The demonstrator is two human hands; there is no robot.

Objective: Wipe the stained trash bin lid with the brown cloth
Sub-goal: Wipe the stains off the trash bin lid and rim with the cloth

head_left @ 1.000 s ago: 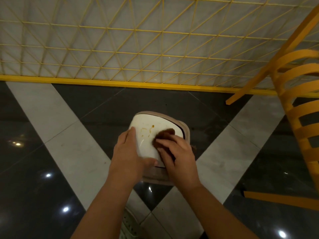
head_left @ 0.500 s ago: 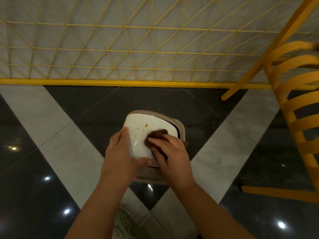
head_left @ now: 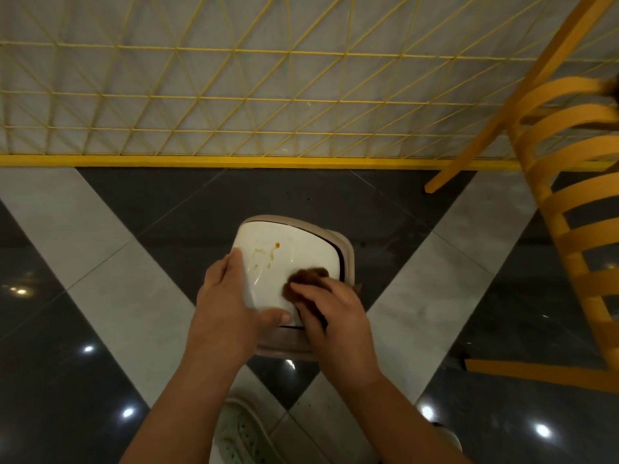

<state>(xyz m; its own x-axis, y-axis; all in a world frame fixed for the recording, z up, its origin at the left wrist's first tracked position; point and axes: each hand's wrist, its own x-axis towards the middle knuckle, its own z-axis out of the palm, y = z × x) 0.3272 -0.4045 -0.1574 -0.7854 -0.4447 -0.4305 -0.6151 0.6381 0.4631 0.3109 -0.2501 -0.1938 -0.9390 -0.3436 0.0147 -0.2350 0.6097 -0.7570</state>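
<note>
Rightward goes my right hand (head_left: 335, 316), pressing the brown cloth (head_left: 306, 279) on the lid (head_left: 288, 256); left hand (head_left: 224, 306) grips its edge, orange stains (head_left: 268, 254) uncovered

Left hand (head_left: 227, 306) grips white lid (head_left: 288, 252) at its left edge; right hand (head_left: 335, 316) presses brown cloth (head_left: 306, 279) on lid's right side. Orange stains (head_left: 268, 254) upper left. Yellow chair (head_left: 569, 202) right.
</note>
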